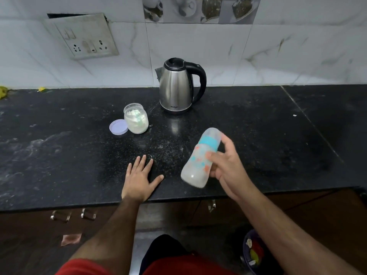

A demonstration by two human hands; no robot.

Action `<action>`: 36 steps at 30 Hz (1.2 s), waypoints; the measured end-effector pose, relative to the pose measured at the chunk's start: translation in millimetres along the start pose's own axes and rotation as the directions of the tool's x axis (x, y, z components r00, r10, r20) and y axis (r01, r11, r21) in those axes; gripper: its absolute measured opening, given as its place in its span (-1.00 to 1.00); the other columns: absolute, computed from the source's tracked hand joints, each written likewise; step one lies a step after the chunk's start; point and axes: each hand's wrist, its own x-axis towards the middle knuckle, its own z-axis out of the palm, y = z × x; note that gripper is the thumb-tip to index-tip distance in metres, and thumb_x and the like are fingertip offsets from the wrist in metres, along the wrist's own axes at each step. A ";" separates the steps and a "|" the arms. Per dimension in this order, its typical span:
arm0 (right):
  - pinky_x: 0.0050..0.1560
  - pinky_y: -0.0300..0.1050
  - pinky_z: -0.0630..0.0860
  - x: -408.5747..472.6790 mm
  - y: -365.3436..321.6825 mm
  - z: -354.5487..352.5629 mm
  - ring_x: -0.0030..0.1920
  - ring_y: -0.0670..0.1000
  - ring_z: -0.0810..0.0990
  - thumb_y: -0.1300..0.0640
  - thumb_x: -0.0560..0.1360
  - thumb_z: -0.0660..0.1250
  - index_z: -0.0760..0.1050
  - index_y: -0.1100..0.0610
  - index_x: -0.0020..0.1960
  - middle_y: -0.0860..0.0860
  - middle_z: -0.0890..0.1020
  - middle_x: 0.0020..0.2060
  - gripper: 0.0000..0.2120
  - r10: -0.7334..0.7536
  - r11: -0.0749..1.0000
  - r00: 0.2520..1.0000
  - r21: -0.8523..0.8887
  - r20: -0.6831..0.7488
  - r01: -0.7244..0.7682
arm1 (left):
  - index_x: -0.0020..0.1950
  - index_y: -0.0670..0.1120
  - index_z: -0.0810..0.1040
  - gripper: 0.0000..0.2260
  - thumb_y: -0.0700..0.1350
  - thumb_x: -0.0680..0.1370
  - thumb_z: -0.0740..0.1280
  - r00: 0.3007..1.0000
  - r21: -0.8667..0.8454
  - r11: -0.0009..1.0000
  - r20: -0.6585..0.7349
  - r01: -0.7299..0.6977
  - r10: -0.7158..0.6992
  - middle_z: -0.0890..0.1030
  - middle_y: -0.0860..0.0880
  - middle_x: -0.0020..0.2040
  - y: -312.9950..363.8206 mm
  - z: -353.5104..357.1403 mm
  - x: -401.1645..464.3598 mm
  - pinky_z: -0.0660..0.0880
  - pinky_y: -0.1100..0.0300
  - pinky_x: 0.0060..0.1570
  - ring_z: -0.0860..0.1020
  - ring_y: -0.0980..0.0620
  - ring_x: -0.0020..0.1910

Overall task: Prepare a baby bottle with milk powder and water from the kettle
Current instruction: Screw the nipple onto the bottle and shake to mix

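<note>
Right hand (226,165) is gripping the capped baby bottle (200,157) above the near right of the counter (59,155), fingers curled around its lower body.

Its long axis is tilting, cap end pointing far and right, milky base leaning near and left; blur suggests shaking to mix. Left hand (141,175) is lying flat and open on the counter, holding nothing, just left of the bottle. Kettle (178,86) and the open powder jar (136,119) with its lid (118,126) are standing farther back.

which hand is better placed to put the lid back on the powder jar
Left. The left hand lies free on the black counter, nearer the lilac round lid and clear plastic powder jar; the right hand grips the baby bottle.
</note>
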 end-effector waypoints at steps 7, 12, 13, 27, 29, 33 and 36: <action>0.00 0.16 0.63 8.7 -10.7 -6.2 0.04 0.12 0.69 0.20 0.51 0.36 0.19 -0.07 0.49 -0.02 0.72 -0.02 -0.37 -0.085 0.988 0.984 0.115 -0.157 0.104 | 0.59 0.04 0.20 -0.20 0.49 0.49 -0.05 1.000 0.012 1.000 0.005 0.000 0.000 0.08 0.00 0.63 -0.7 1.3 0.8 -0.17 -0.01 0.57 -0.08 0.05 0.61; -0.08 0.00 0.64 -5.2 -0.5 -4.6 0.08 0.11 0.69 0.29 0.53 0.36 0.09 -0.06 0.53 0.07 0.70 0.07 -0.28 -0.025 0.995 0.999 -0.097 0.038 0.028 | 0.59 0.03 0.21 -0.19 0.48 0.48 -0.03 1.000 0.012 1.000 0.007 0.004 -0.004 0.09 -0.01 0.63 0.0 1.6 1.8 -0.16 -0.02 0.57 -0.07 0.04 0.61; -0.09 -0.05 0.63 -4.8 -0.6 -6.4 0.08 0.10 0.69 0.34 0.52 0.35 0.08 -0.04 0.54 0.10 0.69 0.09 -0.26 -0.036 0.992 0.999 -0.117 0.034 0.040 | 0.59 0.03 0.21 -0.20 0.47 0.48 -0.01 1.000 0.009 1.000 0.008 0.004 -0.004 0.09 -0.01 0.63 0.5 0.8 2.2 -0.16 -0.02 0.57 -0.06 0.03 0.62; 0.25 0.14 0.54 38.6 10.1 -31.1 0.15 0.01 0.65 0.42 0.42 0.45 0.36 0.01 0.29 0.01 0.62 0.20 -0.42 -0.016 0.915 0.999 -0.403 0.032 0.027 | 0.23 -0.06 0.64 -0.73 -0.07 0.54 0.45 0.987 -0.628 0.761 0.113 0.161 -0.115 0.67 0.00 0.18 53.6 -57.4 17.0 0.43 0.09 0.36 0.59 0.09 0.19; 0.22 0.10 0.56 44.1 8.7 -34.4 0.14 0.03 0.66 0.44 0.41 0.45 0.36 0.03 0.27 0.04 0.64 0.16 -0.43 -0.024 0.907 0.997 -0.417 0.069 0.050 | 0.18 -0.10 0.66 -0.78 -0.18 0.54 0.44 0.990 -0.747 0.653 0.133 0.126 -0.039 0.70 0.00 0.07 75.3 -73.5 20.2 0.51 0.09 0.28 0.65 0.12 0.06; 0.18 0.10 0.58 53.5 8.1 -37.2 0.11 0.07 0.67 0.48 0.38 0.45 0.36 0.09 0.26 0.10 0.65 0.14 -0.42 -0.058 0.887 0.994 -0.452 0.093 0.094 | 0.19 -0.12 0.64 -0.78 -0.26 0.54 0.41 0.990 -0.822 0.566 0.120 0.055 0.079 0.70 -0.02 0.04 109.7 -95.5 25.4 0.56 0.33 0.00 0.65 0.26 -0.08; 0.16 0.09 0.59 58.9 11.7 -38.5 0.09 0.08 0.68 0.48 0.37 0.46 0.37 0.07 0.24 0.10 0.65 0.13 -0.43 -0.083 0.884 0.992 -0.452 0.093 0.116 | 0.21 -0.15 0.63 -0.76 -0.25 0.54 0.41 0.985 -0.837 0.544 0.129 0.048 0.112 0.70 -0.04 0.06 120.7 -99.3 27.0 0.52 0.40 -0.11 0.67 0.18 -0.05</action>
